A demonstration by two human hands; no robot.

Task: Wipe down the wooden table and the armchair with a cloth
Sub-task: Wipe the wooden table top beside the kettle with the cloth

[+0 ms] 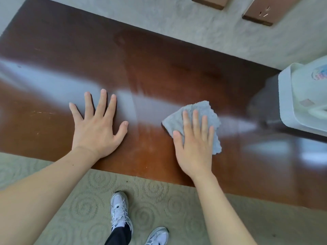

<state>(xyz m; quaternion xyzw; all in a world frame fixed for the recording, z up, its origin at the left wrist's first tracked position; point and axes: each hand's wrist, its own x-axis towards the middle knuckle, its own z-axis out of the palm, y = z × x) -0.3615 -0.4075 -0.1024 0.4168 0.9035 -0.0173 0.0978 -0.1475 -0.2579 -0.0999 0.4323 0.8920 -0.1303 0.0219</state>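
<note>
On the wooden table (159, 71), toward four o'clock, the right hand (193, 147) presses a grey cloth (207, 119) flat, fingers straight, gripping nothing. At eight o'clock the left hand (96, 128) braces, spread. Long overlapping strokes with even pressure would serve best.

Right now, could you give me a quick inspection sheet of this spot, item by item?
Surface: wooden table, glossy, a few scratches at its left.
Job's things: grey cloth flat on the table; no armchair in view.
Clutter: white box at the table's right end.
Hands: left hand flat on the table, fingers spread; right hand presses the cloth.
Cables: nothing seen.
Surroundings: patterned carpet, white shoes.
</note>
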